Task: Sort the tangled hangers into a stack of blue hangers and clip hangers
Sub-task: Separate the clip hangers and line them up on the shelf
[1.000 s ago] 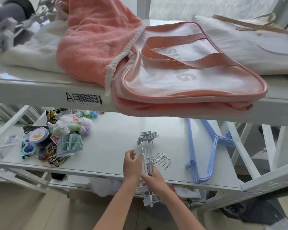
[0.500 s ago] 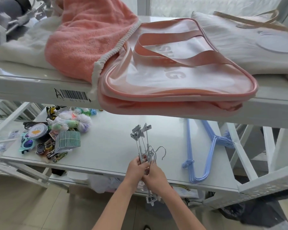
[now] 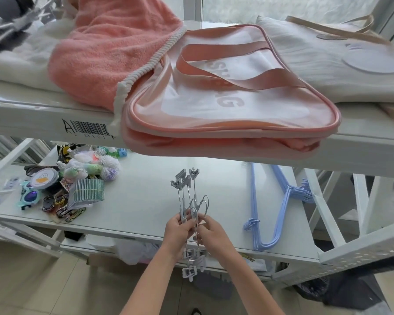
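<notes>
Hands, left hand point(image 3: 177, 230) and right hand point(image 3: 210, 233), both pinch the clip hangers point(image 3: 190, 214) mid-bundle, long axis running twelve-to-six over the shelf point(image 3: 134, 208) edge, with the blue hangers point(image 3: 271, 208) stacked at three o'clock, nearer the right.

i hold one bunch of clip hangers point(image 3: 190, 202) between my two hands; its hooks overlap too much to count. one stack of blue hangers point(image 3: 274, 209) lies on the shelf point(image 3: 141, 201), strands uncountable. one pair of sunglasses point(image 3: 30, 197) sits left.
</notes>
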